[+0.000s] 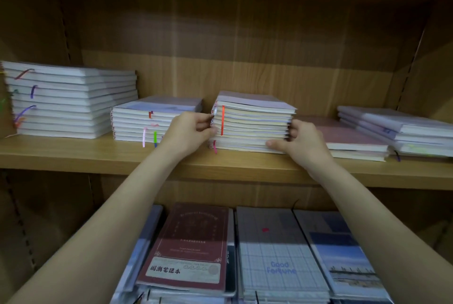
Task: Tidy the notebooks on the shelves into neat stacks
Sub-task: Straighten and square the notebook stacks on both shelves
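Wooden shelf [73,154] bearing five notebook stacks, left hand [188,129] gripping left edge of middle stack [252,122], right hand [297,139] gripping its right edge, tallest stack [71,100] far left, maroon notebook [188,247] on lower shelf.

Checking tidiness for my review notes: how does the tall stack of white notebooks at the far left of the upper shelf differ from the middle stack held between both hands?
The tall far-left stack of white notebooks stands untouched; the middle stack is held by the left hand and the right hand at its sides. The far-left stack is taller and wider. Its bookmark ribbons are mostly purple; the middle stack shows a red one. Both lie flat on the wooden shelf.
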Tool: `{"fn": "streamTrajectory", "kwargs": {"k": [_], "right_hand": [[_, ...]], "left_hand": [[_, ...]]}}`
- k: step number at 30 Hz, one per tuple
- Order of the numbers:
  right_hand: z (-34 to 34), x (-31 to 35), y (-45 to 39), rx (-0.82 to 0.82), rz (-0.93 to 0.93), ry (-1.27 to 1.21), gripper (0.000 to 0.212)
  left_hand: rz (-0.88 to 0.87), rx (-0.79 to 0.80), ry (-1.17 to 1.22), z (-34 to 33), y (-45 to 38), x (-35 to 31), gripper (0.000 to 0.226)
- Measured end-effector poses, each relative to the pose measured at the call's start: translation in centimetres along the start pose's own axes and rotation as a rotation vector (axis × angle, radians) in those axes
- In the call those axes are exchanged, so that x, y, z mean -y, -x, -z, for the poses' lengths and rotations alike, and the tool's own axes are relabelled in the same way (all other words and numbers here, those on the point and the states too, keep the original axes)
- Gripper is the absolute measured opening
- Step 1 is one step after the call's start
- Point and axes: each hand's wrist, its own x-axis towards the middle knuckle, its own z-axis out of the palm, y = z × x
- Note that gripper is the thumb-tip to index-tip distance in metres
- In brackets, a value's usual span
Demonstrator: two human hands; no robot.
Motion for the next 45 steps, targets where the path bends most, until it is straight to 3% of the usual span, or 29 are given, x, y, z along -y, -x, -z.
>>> {"fn": "streamTrajectory", "kwargs": {"k": [2,12,17,20,22,28,34,42,45], "right_hand": [[0.0,0.1,0.1,-0.024,0.023,0.072,0.042],[-0.1,0.6,0.4,-0.102,0.064,0.176,0.043],[0.4,0.5,0.3,0.020,-0.029,0.037,0.055],[0.5,0.6,0.2,0.111,-0.069,0.158,0.069],[0.5,0.7,0.1,0.128,-0.064,0.196,0.066],[0.4,0.6,0.2,0.063,-0.034,0.225,0.055],[0.2,0.8,0.5,-0.040,0.026,0.315,0.053],[0.1,1.1,1.0,-0.063,0.049,0.369,0.053],[0.3,0.7,0.6,0.040,-0.042,0.273,0.064]], "left_hand": [[0.004,0.063,0.025,0.1,0.1,0.3,0.042],[0.023,-0.024,-0.017,0.0,0.2,0.3,0.037],[0.057,0.132,0.035,0.4,0.3,0.4,0.045],[0.070,0.189,-0.004,0.5,0.2,0.4,0.042],[0.072,0.193,-0.027,0.4,0.0,0.4,0.039],[0.042,0.007,-0.259,-0.7,0.1,0.0,0.019],[-0.007,-0.064,-0.336,-1.0,0.7,-0.4,0.017],[0.037,0.027,-0.266,-0.8,0.4,-0.2,0.029],[0.094,0.190,0.034,-0.1,0.6,-0.2,0.049]]}}
